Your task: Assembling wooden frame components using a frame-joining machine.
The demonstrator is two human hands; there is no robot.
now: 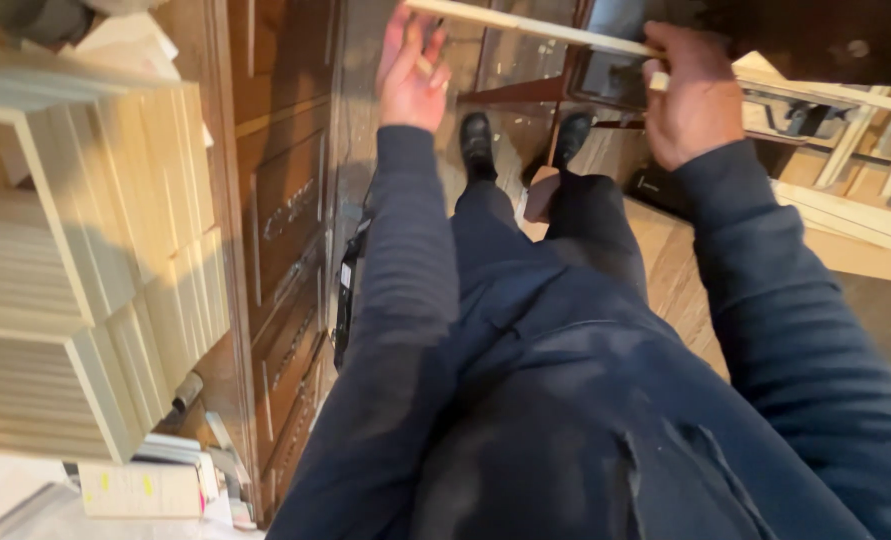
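Note:
I look straight down my dark blue jacket and trousers to my black shoes (pixel 477 143) on a glossy floor. A long thin pale wooden strip (pixel 535 27) runs across the top of the view. My right hand (pixel 693 95) is closed around the strip near its right part. My left hand (pixel 412 68) is raised with fingers spread, just under the strip's left end; whether it touches the strip I cannot tell.
Stacks of pale wooden slats (pixel 85 250) fill the left. A dark carved wooden cabinet (pixel 285 230) lies beside my left leg. Light wooden frames and boards (pixel 845 170) sit at the right. A dark framed panel (pixel 610 70) stands ahead of my feet.

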